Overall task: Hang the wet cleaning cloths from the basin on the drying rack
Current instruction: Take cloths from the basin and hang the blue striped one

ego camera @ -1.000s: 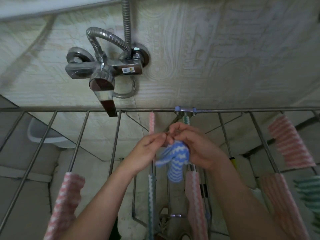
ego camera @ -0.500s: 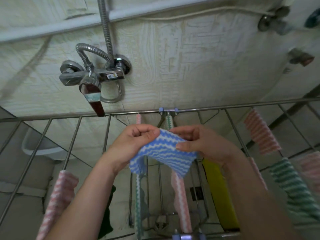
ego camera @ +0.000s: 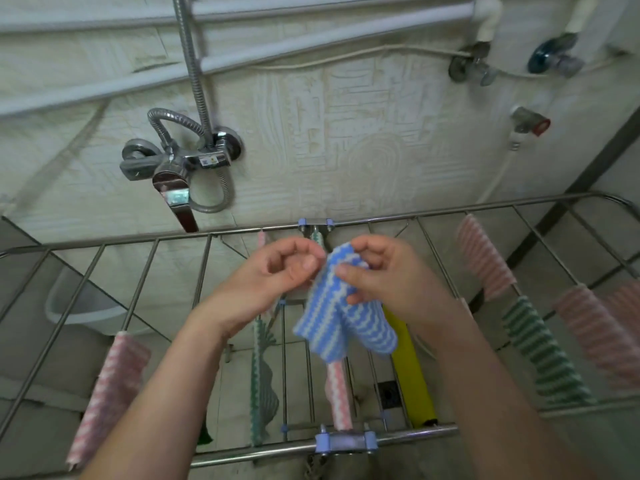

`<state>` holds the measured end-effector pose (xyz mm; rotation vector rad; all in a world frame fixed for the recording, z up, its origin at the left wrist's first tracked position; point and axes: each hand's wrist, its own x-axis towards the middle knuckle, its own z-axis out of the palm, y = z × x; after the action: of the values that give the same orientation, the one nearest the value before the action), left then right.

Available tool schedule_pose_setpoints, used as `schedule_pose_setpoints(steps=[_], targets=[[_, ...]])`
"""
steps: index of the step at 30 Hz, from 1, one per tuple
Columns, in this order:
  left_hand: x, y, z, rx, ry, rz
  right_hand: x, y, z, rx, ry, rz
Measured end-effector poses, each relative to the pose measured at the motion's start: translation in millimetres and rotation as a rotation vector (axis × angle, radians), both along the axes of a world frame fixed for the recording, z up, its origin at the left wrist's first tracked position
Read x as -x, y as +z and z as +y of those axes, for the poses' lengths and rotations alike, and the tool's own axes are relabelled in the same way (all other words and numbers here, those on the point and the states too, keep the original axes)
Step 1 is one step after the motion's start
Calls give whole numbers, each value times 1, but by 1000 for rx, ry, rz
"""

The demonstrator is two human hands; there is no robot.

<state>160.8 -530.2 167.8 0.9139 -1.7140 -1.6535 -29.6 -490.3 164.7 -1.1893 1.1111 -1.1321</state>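
Note:
A blue-and-white striped cloth (ego camera: 341, 317) hangs folded over the middle of the steel drying rack (ego camera: 242, 451). My right hand (ego camera: 384, 275) pinches its top fold between thumb and fingers. My left hand (ego camera: 273, 275) is curled beside it, thumb and fingertips at the cloth's left edge. The cloth's lower end dangles just above the rack's centre rails. A pale basin (ego camera: 79, 308) sits low on the left beneath the rack, and its inside is hidden.
Several cloths hang on the rails: pink (ego camera: 110, 386) at left, green-white (ego camera: 261, 375), pink-white (ego camera: 339, 393), yellow (ego camera: 412, 368), then pink (ego camera: 483, 258), green (ego camera: 543, 351) and pink (ego camera: 595, 337) at right. A shower mixer tap (ego camera: 173, 168) juts from the wall behind.
The cloth was stretched wide between both hands; now it is gathered and hangs folded from my right hand. My view has tilted up, showing more wall.

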Motion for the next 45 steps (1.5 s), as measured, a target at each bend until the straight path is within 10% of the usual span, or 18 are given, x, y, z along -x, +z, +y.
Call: schedule_pose_setpoints(steps=[14, 20, 25, 34, 45], targets=[[50, 17, -6, 326, 85, -128, 67, -8, 21, 15, 79, 725], [37, 10, -30, 465, -116, -534, 104, -20, 25, -175, -18, 1048], [46, -5, -46, 561, -26, -450, 109, -22, 26, -244, -297, 678], [109, -42, -55, -138, 175, 154, 142, -33, 5, -240, -670, -174], [186, -62, -37, -373, 207, 384, 224, -32, -23, -113, -577, 359]])
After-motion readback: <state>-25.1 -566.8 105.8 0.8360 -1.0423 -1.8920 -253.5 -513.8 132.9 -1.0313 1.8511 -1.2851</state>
